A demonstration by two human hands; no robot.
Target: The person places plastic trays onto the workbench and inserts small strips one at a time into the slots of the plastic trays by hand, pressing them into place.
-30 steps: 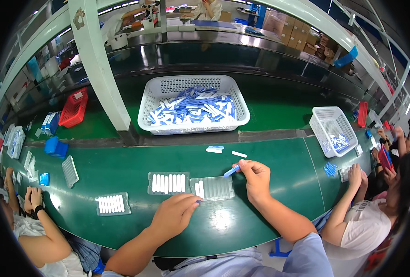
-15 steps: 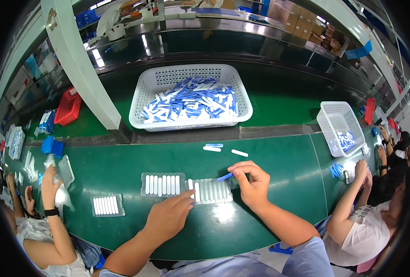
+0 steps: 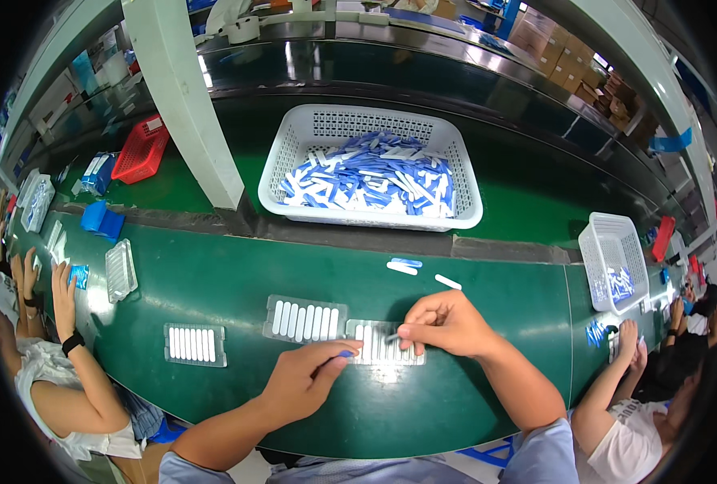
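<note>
I judge the tray-filling about two-thirds done: two clear trays [image 3: 305,320] of white strips sit full on the green desk [image 3: 487,387]. My right hand [image 3: 447,324] pinches a blue-tipped strip over the third tray [image 3: 385,344]; my left hand [image 3: 304,379] pinches its near edge, holding another blue-tipped piece.

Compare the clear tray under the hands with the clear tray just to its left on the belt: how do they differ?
The tray under the hands is partly covered by the right hand, which holds a small piece at its top edge; the left-neighbour tray lies untouched and fully in view. The left hand touches the first tray's lower left corner, with something blue at its fingertips. The neighbour sits slightly farther up the green belt. Both are clear blister trays with rows of white sticks.
</note>
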